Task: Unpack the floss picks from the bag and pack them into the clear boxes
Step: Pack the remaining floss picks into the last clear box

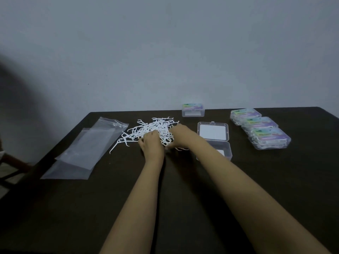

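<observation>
On the table I see the pile of floss picks at the middle, toward the far edge. Two bags lie left of it, overlapping, one farther and one nearer. My left hand and right hand sit on the pile's near side. The open box lies just right of the pile, a closed box behind it at the far edge. Three filled boxes overlap in a row farther right.

The near half of the table before you is bare dark top. Flat plastic bags lie left of the floss picks, with a narrow gap between. The open clear box stands just right. A bare strip separates it from three filled boxes. A closed box sits at the far edge.
</observation>
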Tool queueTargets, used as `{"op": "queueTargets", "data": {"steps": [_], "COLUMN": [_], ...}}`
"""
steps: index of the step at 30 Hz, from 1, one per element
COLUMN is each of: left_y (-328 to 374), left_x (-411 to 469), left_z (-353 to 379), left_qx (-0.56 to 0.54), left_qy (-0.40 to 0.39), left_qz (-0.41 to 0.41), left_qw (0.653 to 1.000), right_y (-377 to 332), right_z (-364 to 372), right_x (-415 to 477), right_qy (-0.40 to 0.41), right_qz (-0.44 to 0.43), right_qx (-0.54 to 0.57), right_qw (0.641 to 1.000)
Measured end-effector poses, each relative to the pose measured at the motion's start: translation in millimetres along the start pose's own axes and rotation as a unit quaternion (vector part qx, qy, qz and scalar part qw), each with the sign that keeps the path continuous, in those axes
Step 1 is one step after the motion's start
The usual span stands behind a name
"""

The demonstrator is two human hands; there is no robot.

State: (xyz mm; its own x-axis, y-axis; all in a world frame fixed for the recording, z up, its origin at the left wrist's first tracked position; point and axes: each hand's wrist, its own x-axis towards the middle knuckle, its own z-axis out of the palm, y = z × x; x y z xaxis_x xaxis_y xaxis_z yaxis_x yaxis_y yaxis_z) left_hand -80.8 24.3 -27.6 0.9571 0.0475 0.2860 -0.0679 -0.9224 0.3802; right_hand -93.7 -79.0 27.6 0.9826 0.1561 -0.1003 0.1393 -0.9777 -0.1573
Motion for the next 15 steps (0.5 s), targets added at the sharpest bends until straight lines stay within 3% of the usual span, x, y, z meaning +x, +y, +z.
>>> {"op": "queueTargets", "data": {"steps": [4, 15], "left_y": [-1, 7], "left_x": [-2, 12], "left_z": [-5, -18], "left_qx": [-0.024, -0.020], "left_qy": [0.017, -0.050], "left_qz": [0.028, 0.033], "left_qw": [0.999, 0.998], "right_y": [-3, 8], "right_z": [3, 4], "right_x": [10, 11], "right_qy": [-0.012, 0.105], "right_qz": [0.026, 0.037], "right_qx": [0.033, 0.058], "right_qw": [0.999, 0.992]}}
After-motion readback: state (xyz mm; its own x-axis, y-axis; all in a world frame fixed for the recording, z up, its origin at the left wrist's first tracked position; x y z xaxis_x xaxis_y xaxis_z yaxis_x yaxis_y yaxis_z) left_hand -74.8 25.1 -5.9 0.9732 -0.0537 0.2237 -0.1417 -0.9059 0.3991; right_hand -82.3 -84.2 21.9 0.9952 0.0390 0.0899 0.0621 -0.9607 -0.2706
